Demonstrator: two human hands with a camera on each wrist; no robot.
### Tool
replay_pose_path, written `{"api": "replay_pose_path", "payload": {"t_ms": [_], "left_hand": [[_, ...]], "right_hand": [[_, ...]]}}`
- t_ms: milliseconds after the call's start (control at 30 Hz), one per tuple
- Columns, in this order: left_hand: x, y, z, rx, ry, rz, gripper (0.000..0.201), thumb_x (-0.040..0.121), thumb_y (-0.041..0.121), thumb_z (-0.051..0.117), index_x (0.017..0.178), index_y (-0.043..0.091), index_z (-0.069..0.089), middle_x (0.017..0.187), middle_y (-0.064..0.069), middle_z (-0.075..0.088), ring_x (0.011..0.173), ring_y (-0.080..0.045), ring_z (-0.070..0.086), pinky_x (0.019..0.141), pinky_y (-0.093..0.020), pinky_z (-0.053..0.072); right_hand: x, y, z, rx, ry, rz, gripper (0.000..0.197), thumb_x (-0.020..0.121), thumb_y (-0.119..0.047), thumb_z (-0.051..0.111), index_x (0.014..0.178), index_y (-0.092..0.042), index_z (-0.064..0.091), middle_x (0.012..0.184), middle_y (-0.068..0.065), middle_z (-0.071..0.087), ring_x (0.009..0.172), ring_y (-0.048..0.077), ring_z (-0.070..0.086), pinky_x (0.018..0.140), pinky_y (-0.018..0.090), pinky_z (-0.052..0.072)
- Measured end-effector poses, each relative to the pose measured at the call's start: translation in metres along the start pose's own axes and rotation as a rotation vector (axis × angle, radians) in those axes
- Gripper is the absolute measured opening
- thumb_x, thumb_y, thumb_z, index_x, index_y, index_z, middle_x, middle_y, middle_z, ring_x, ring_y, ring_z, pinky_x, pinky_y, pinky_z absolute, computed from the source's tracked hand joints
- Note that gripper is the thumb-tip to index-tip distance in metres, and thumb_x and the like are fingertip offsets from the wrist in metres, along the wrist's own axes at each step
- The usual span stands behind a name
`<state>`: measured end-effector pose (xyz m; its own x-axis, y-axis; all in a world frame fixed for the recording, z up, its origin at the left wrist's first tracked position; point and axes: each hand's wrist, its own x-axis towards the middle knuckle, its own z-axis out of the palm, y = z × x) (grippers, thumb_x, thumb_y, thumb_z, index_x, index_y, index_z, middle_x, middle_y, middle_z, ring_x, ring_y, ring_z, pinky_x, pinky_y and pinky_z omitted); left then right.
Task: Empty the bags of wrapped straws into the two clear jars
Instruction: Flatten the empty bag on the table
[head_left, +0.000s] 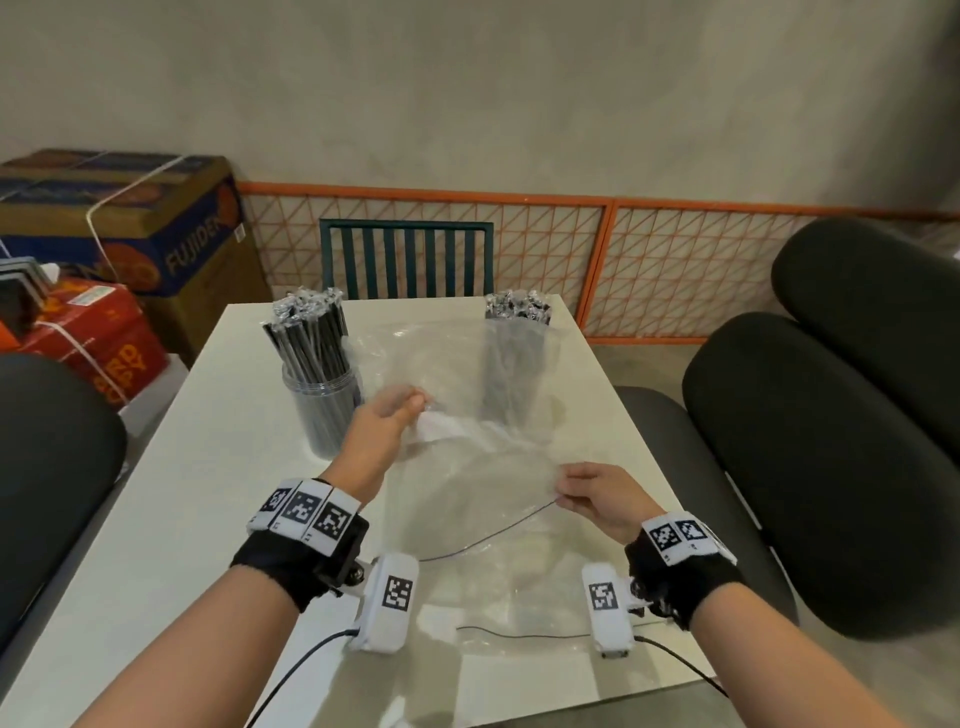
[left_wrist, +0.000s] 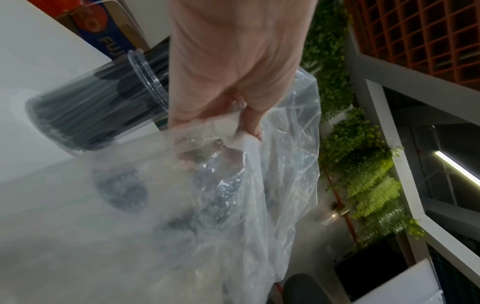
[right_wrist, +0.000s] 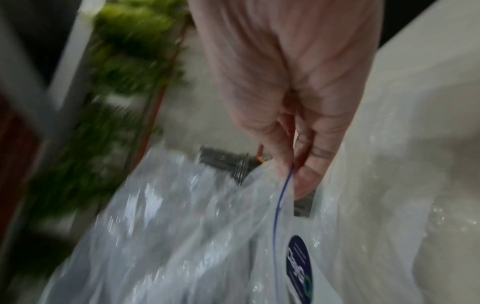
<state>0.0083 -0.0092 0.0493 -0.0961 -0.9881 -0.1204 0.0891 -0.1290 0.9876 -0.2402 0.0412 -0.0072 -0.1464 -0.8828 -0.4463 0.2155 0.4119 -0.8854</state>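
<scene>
Two clear jars stand at the back of the white table (head_left: 171, 493), both full of black wrapped straws: the left jar (head_left: 322, 410) and the right jar (head_left: 517, 358), which shows dimly through plastic. A clear, empty plastic bag (head_left: 457, 364) is held up between my hands. My left hand (head_left: 402, 410) pinches its upper part in front of the left jar (left_wrist: 98, 107). My right hand (head_left: 576, 491) pinches the blue-lined edge (right_wrist: 279, 205) nearer to me. More clear plastic (head_left: 498, 587) lies flat on the table under my wrists.
A dark green slatted chair (head_left: 408, 260) stands behind the table, with an orange mesh fence (head_left: 675, 260) beyond. Stacked cardboard boxes (head_left: 124, 228) sit at the left. Black padded chairs (head_left: 831, 457) flank the table on the right, and another (head_left: 47, 467) on the left.
</scene>
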Motion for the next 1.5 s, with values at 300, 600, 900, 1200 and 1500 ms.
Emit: {"api": "replay_pose_path", "payload": {"t_ms": [300, 600, 900, 1200, 1500], "left_hand": [[0.006, -0.002, -0.005, -0.072, 0.063, -0.058, 0.023, 0.097, 0.014, 0.043, 0.081, 0.015, 0.060, 0.082, 0.001, 0.062, 0.077, -0.009, 0.063, 0.054, -0.025, 0.056], [0.011, 0.000, 0.012, -0.054, -0.071, -0.051, 0.014, 0.097, 0.019, 0.045, 0.094, 0.015, 0.058, 0.098, -0.004, 0.057, 0.094, -0.015, 0.056, 0.059, -0.027, 0.058], [-0.006, -0.026, 0.013, 0.211, -0.155, -0.362, 0.029, 0.090, 0.038, 0.053, 0.113, 0.019, 0.050, 0.106, 0.001, 0.058, 0.098, -0.019, 0.058, 0.081, -0.041, 0.045], [-0.023, -0.066, 0.059, 0.348, 0.067, -0.118, 0.018, 0.099, 0.013, 0.026, 0.085, 0.015, 0.036, 0.076, -0.002, 0.041, 0.065, -0.015, 0.040, 0.057, -0.025, 0.036], [-0.033, -0.103, 0.066, 0.504, 0.071, -0.354, 0.032, 0.097, 0.021, 0.044, 0.124, 0.007, 0.035, 0.117, -0.021, 0.050, 0.093, -0.029, 0.053, 0.074, -0.032, 0.044]], "right_hand": [[-0.004, 0.007, -0.026, -0.071, -0.090, 0.193, 0.023, 0.095, -0.012, 0.049, 0.073, -0.009, 0.050, 0.056, 0.002, 0.047, 0.051, 0.014, 0.054, 0.050, 0.024, 0.047], [-0.021, -0.014, -0.010, -0.710, -0.130, -0.288, 0.015, 0.092, -0.022, 0.056, 0.077, -0.019, 0.055, 0.072, -0.011, 0.055, 0.060, -0.009, 0.049, 0.061, 0.006, 0.038], [-0.027, -0.009, -0.033, -0.581, 0.094, -0.316, 0.040, 0.094, -0.037, 0.047, 0.059, -0.017, 0.047, 0.064, 0.001, 0.050, 0.063, 0.014, 0.049, 0.067, 0.023, 0.042], [-0.042, -0.008, -0.043, -0.429, 0.116, -0.275, 0.025, 0.093, -0.033, 0.052, 0.090, -0.009, 0.058, 0.079, 0.002, 0.068, 0.073, 0.020, 0.062, 0.073, 0.037, 0.050], [-0.019, 0.025, -0.057, -1.006, 0.325, 0.007, 0.051, 0.093, -0.037, 0.051, 0.133, -0.007, 0.039, 0.121, 0.023, 0.057, 0.110, 0.038, 0.055, 0.087, 0.041, 0.047]]}}
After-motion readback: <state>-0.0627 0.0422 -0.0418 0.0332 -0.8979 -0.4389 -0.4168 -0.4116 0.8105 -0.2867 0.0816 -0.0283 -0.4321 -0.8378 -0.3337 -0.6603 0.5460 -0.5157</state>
